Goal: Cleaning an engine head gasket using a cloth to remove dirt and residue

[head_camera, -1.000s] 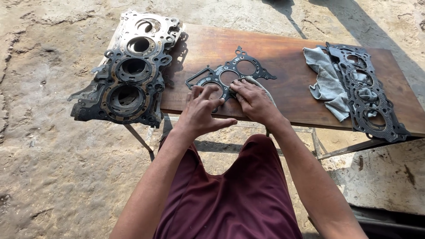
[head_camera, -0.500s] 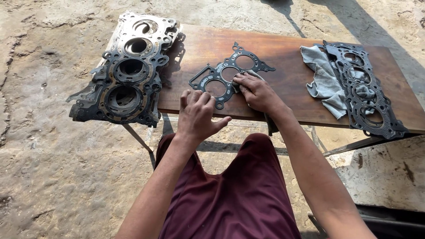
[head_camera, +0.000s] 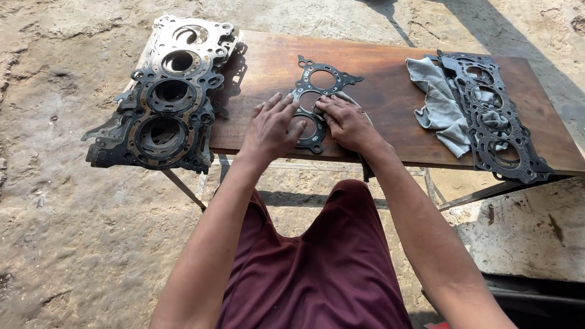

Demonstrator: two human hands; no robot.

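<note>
The left hand [head_camera: 271, 125] lies flat and wide open, fingers spread, pressing down on the near end of a thin dark gasket [head_camera: 317, 97]. The right hand [head_camera: 348, 122] is open too, palm down on the other side of the same gasket, with a bit of pale cloth peeking out under it. Neither hand grips anything; they seem to press the gasket down so it stays put.

Now from big to small. The biggest thing is the brown wooden table [head_camera: 390, 91], standing on dusty ground. The gasket lies in the middle of it, near the front edge, right by the person's lap.

Next is the heavy metal engine block [head_camera: 164, 103] at the left end. It has big round holes and hangs partly over the table's edge, likely set aside to leave room.

Then comes a second dark gasket [head_camera: 496, 116] at the right end, well apart from the hands. It rests partly on a grey rag [head_camera: 436, 100], which is crumpled just beside it, close enough to grab.
</note>
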